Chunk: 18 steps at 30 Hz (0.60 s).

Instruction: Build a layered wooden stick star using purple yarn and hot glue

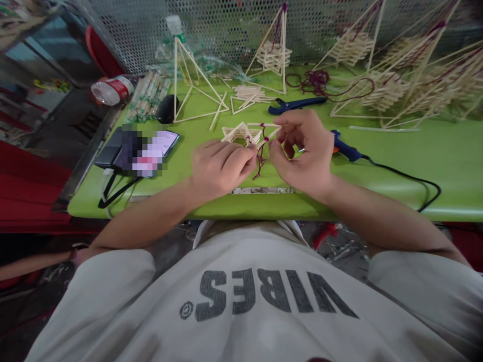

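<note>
My left hand (222,166) is closed on the near edge of a small stacked frame of thin wooden sticks (241,131). Its fingers hide part of the frame. Beside this, a small stick triangle (269,126) has purple string (260,160) knotted on it, with loose ends hanging down. My right hand (305,151) has its thumb and fingers curled at the triangle's right corner and grips it there. Just behind the right hand lies a blue glue gun (345,146), its tip partly hidden by the fingers. Blue-handled pliers (298,104) rest beyond.
On the green table (396,156), finished stick pyramids (273,55) stand at the back right near purple yarn (317,83). A bare stick pyramid (196,90), bundled sticks (149,95), a bottle (181,50) and a phone (154,156) are leftward. A black cord (411,178) trails right.
</note>
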Motion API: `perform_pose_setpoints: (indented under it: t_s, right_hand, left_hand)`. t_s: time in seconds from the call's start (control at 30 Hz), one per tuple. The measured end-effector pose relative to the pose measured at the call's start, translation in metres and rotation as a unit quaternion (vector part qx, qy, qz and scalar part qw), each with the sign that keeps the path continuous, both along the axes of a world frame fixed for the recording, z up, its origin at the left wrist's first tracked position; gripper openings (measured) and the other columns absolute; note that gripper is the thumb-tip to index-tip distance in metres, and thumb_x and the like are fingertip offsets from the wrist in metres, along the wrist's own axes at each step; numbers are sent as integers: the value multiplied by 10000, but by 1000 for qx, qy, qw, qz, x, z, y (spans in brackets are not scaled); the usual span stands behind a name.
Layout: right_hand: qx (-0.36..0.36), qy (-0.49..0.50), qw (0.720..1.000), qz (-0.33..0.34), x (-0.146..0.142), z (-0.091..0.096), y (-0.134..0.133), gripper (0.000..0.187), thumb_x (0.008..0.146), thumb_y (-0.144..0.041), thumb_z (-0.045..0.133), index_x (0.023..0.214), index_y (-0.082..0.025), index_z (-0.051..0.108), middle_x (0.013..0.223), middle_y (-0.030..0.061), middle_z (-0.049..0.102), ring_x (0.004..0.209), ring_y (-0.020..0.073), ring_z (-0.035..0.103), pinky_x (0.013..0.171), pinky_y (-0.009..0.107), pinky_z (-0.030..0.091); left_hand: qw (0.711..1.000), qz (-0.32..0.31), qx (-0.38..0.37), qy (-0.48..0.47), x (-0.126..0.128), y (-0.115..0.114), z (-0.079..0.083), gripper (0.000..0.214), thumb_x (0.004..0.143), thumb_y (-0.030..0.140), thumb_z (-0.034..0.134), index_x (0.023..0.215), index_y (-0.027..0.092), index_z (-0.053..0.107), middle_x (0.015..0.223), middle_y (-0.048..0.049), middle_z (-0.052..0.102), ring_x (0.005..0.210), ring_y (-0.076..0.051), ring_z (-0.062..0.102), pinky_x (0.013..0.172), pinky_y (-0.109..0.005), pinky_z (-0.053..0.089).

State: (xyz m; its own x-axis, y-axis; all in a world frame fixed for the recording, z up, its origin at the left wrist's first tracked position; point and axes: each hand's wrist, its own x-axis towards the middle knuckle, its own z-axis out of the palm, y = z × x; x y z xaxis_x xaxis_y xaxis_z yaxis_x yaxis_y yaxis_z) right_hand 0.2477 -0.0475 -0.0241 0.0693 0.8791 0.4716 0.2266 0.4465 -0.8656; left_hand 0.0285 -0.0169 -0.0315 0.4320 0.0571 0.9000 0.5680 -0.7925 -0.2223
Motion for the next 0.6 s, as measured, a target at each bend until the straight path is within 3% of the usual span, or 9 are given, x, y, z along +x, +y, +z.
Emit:
perform_pose_setpoints:
  t_s: [0.17,0.37,0.6]
  right_hand:
    - [24,5,1000,-9,1,1,2,366,893,-246,880,1211,-323,716,930,-15,674,758,169,590,709,359,503]
    - [11,44,999,7,10,7,11,302,913,-260,875,1150,-314,695,981,0,670,836,167,630,748,341,566]
    - [29,-28,999,-4,14,13,12,170,938,-266,854,1082,-320,781,1035,42,734,913,217,691,785,390,600]
  left_hand:
    - [1000,2,-18,-16,-2,1,-2,154,996,151,779,1013,245,658,785,30,803,656,-151,749,619,-326,504]
    - [999,-8,-27,-45,-4,4,-2,145,994,182,788,1025,257,667,761,28,792,641,-152,742,597,-333,515]
    - [986,-63,-119,-96,-2,1,1,76,1040,238,759,1036,268,688,744,46,756,608,-111,692,600,-280,541]
